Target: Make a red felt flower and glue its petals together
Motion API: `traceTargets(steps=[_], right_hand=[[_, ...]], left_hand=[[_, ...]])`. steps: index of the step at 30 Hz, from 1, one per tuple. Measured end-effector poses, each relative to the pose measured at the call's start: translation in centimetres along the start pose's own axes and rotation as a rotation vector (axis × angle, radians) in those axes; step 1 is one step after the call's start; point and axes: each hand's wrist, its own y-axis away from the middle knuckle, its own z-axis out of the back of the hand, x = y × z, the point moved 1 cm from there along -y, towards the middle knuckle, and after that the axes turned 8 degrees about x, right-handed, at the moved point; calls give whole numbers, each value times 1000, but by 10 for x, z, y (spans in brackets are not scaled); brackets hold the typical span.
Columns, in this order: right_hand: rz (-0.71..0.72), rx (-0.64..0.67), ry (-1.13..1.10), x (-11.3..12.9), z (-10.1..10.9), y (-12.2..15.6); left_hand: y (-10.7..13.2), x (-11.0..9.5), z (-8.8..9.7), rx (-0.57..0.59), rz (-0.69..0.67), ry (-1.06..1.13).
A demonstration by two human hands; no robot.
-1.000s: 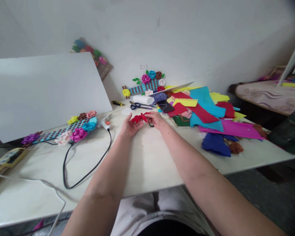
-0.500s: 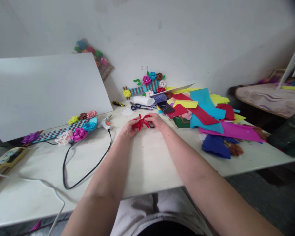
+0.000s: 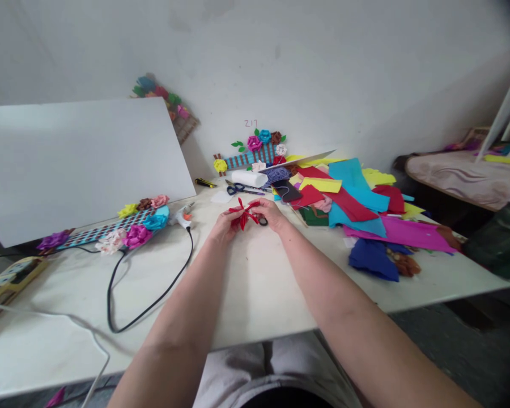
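Between my two hands, above the white table, is a red paper flower [image 3: 243,219] with narrow, pointed petals spread outward. My left hand [image 3: 226,224] grips it from the left side, fingers closed on it. From the right, my right hand [image 3: 269,213] pinches one of its petals between thumb and fingertips. A small dark ring [image 3: 262,221], perhaps a roll of tape, shows just under the right fingers. Behind the hands lie dark-handled scissors [image 3: 235,188] and a white roll [image 3: 249,179].
Coloured paper sheets [image 3: 352,198] heap up on the right. A glue gun [image 3: 182,216] with a looping black cord lies left, beside a flower-decorated guitar shape [image 3: 110,226]. Against the wall stand a white board [image 3: 85,164] and another decorated guitar [image 3: 249,157]. A power strip [image 3: 17,277] sits far left.
The red flower has turned slightly and its petals look more spread between my hands. The view has tilted a little upward. Both hands keep their hold.
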Motion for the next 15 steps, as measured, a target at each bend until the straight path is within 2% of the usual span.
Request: traceTargets(steps=[6, 15], right_hand=[[1, -13, -51, -2, 2, -3], [18, -57, -94, -4, 4, -6]], left_hand=[[-3, 2, 6, -10, -72, 41], [-7, 5, 9, -25, -109, 53]])
